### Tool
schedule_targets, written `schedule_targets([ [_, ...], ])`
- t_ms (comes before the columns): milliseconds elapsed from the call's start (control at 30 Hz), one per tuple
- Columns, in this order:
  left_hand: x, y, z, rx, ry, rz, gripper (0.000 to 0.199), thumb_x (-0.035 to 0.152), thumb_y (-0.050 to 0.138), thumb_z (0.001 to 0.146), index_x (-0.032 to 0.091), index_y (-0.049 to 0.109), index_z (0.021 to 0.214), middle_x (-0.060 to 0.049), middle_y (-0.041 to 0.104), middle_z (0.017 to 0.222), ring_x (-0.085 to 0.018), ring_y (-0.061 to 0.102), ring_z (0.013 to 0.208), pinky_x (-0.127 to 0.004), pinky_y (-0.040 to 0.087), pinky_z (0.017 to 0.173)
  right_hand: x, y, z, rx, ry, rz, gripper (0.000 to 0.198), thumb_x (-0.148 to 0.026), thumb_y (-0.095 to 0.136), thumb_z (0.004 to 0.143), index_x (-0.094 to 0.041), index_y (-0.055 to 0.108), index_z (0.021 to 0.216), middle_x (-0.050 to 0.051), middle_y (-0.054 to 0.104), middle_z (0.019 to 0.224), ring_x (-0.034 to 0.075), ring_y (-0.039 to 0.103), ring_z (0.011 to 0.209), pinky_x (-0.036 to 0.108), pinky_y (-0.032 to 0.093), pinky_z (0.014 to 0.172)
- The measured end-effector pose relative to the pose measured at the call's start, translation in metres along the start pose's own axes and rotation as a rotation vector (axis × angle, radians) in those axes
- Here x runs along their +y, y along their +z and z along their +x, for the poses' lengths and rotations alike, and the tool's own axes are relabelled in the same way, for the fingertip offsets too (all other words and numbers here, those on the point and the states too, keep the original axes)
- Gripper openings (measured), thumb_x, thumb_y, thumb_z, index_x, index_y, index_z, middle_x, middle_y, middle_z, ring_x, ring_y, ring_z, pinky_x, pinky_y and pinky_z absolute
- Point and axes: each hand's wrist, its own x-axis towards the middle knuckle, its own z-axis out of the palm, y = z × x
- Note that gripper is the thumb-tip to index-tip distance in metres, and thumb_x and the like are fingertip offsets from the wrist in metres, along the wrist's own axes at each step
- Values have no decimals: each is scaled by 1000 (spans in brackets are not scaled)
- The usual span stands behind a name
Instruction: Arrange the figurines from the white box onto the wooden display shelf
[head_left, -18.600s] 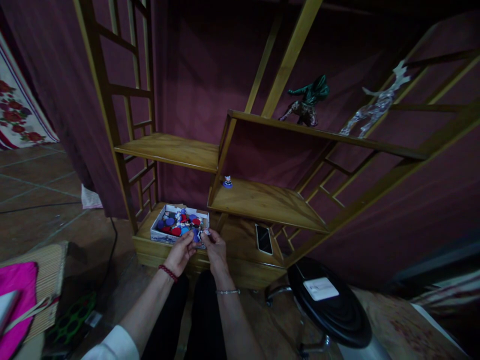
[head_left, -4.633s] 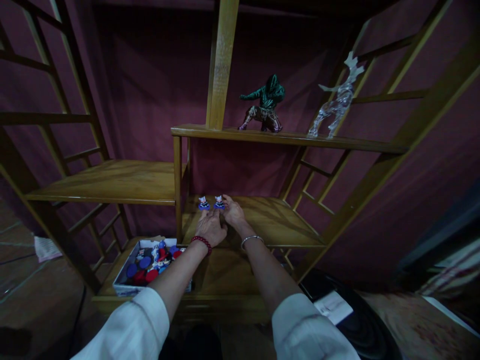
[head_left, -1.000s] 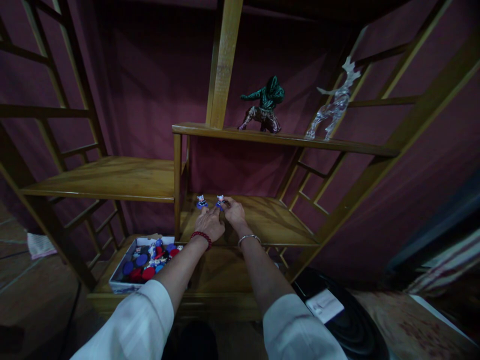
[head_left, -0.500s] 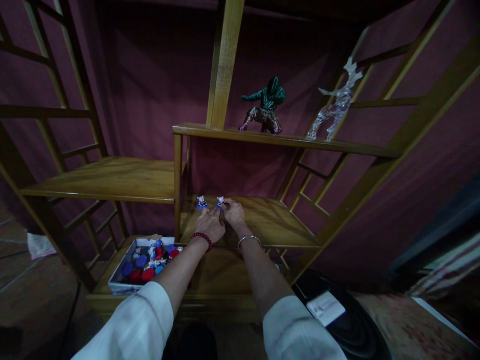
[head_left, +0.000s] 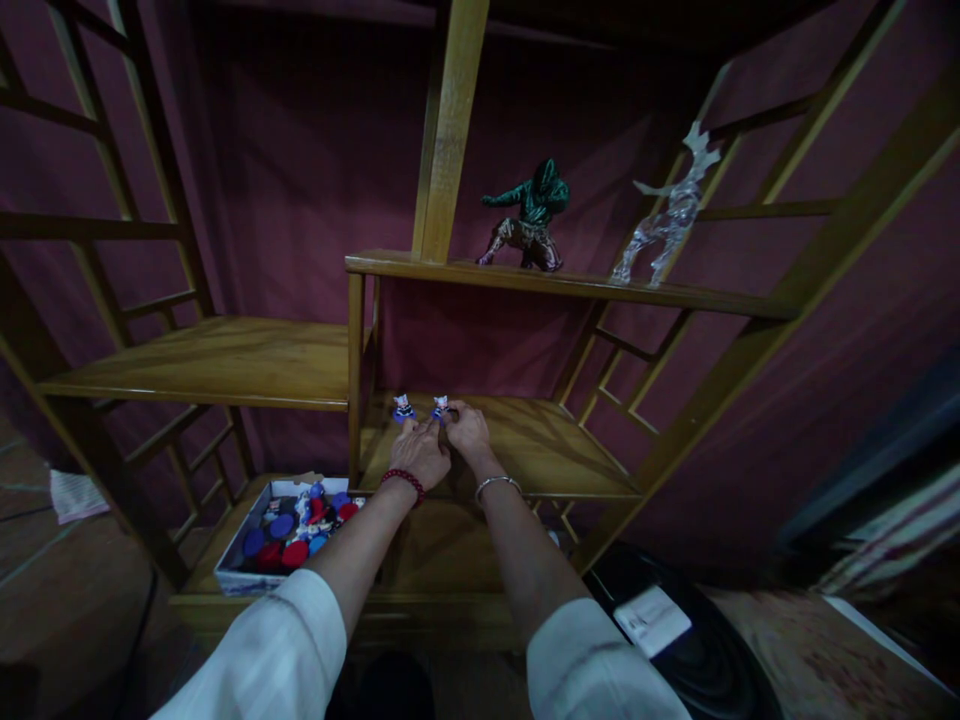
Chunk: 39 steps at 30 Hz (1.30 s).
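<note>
Toy (head_left: 441,403) upright on shelf (head_left: 529,445), right hand (head_left: 468,430) curled at its side, left hand (head_left: 421,455) at its front, grip of either unclear; light, low fingertip pressure should best prevent tipping.

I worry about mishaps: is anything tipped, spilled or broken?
Nothing stands out: two small purple-based figurines stand upright on the brown wooden shelf; red and blue pieces lie jumbled inside the white cardboard box.
</note>
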Motion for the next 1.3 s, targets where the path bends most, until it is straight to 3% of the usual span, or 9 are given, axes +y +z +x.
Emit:
schedule_targets([
  [1033,-2,3,1,22,27,4,36,21,40,73,16,48,108,-5,53,115,-21,42,102,-31,30,90,2,3,1,48,9,12,25,-27,47,76,-21,62,95,4,64,94,16,57,90,24,41,80],
  [1300,0,-2,-2,31,11,-8,35,21,42,73,15,52,105,-6,55,111,-20,42,103,-29,32,91,5,4,3,96,78,179,30,-26,52,70,-22,59,99,2,64,99,16,57,93,25,41,82],
])
